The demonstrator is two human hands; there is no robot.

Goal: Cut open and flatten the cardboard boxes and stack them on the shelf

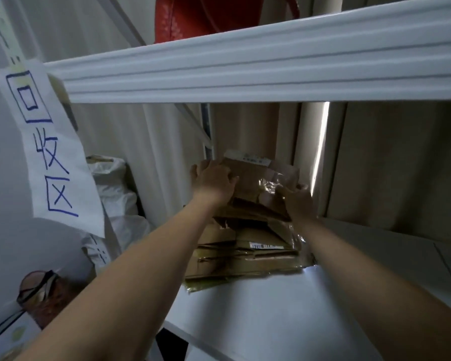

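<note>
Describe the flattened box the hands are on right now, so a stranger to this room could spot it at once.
Look under the white shelf beam that crosses the view, to the pile of flattened cardboard on the white shelf board. The piece in question is the topmost one, with the left hand and right hand on it. Unlike its neighbours, it carries crinkled clear tape and a white label at its far edge.

The red bag (pixel 208 16) on the upper shelf (pixel 245 71) is cut off by the top edge, its base hidden behind the shelf lip. The printing on the top flattened box's label (pixel 248 158) is too blurred to read. The fingertips of the left hand (pixel 214 179) lie out of sight over that box's far left edge. The brown object (pixel 41 295) at lower left is blurred and cannot be identified.
</note>
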